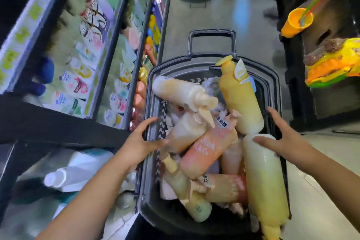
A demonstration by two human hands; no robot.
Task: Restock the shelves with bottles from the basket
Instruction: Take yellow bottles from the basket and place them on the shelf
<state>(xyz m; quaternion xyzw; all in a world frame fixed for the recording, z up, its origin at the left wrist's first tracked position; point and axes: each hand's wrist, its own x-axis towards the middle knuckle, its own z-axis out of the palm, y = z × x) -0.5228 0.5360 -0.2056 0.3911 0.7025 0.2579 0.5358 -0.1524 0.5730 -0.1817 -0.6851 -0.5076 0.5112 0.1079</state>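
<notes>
Many bottles (210, 146) lie heaped loose in the basket (149, 95) between the hands. The left hand (139, 142) reaches in with spread fingers, gripping nothing. The right hand (282, 139) rests straight-fingered on a pale bottle (261, 173). Lifting one could tumble its neighbours or snag a pump.

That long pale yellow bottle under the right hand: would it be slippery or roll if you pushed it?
Probably slippery: the pale yellow bottle looks smooth and glossy. Being round and lying on its side atop other bottles in the basket, it could roll. It likely stays stiff, showing no dents.
</notes>
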